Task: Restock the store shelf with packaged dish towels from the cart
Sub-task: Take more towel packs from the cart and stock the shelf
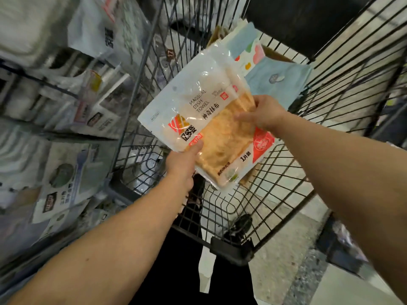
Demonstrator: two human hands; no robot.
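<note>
- Plastic-wrapped packs already crowd the shelf (55, 119) at far left, blurred; I judge restocking partly done.
- Left hand (182, 164) pinches the lower edge of the dish towel pack (204, 128), thumb on top.
- Right hand (262, 113) grips the pack's right side, fingers curled; the pack is held above the cart (286, 172), clear of its wire walls.
- More folded cloths (279, 80) lie in the cart, so work remains; leftward room past the cart rim looks tight.

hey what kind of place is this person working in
Most likely a retail store aisle. A wire shopping cart holds packaged goods, both hands grip a retail-packed dish towel, and shelves on the left are stacked with similar packets.
</note>
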